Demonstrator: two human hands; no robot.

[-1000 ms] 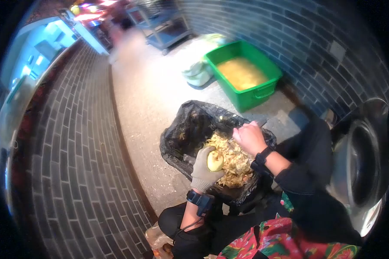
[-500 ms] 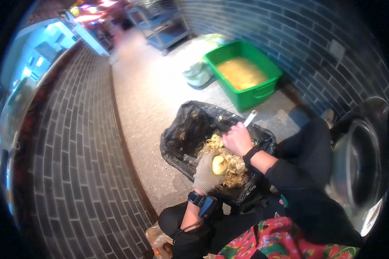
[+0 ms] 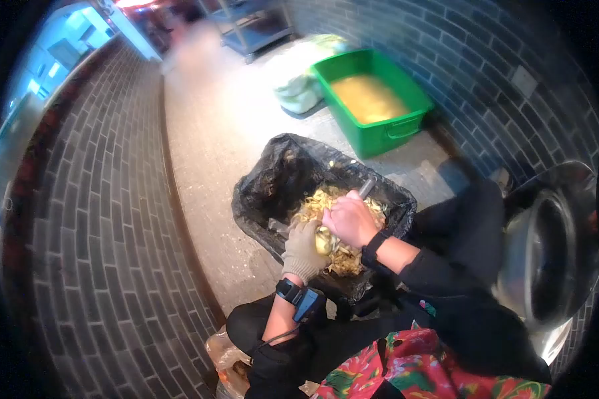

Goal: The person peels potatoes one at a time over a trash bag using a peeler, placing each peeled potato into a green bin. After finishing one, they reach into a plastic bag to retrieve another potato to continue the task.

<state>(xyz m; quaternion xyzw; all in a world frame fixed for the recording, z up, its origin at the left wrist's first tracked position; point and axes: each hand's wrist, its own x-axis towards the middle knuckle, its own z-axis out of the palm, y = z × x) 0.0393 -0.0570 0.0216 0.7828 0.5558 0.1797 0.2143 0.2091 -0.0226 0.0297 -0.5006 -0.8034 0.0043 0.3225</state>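
Observation:
My left hand (image 3: pixel 305 249), in a knitted glove, is closed around a round, pale yellow potato (image 3: pixel 323 242) above a bin lined with a black plastic bag (image 3: pixel 259 193). My bare right hand (image 3: pixel 351 218) is wrapped round what looks like a peeler (image 3: pixel 367 188). Its slim grey handle sticks out past the fist; the working end is hidden against the potato. Both hands are close together, the right one touching or nearly touching the potato. Below them lies a heap of yellowish and brown peelings (image 3: pixel 345 264).
A green tub (image 3: pixel 387 133) with yellow contents stands beyond the bin, beside a whitish sack (image 3: pixel 299 93). A large metal pot (image 3: pixel 536 259) is at my right. Brick walls (image 3: pixel 106 199) run along both sides. A wheeled cart (image 3: pixel 256 36) stands further back.
My right hand has come down and left with the peeler onto the potato, from slightly apart before. The potato is now more covered by my hands. The whole view has shifted a little.

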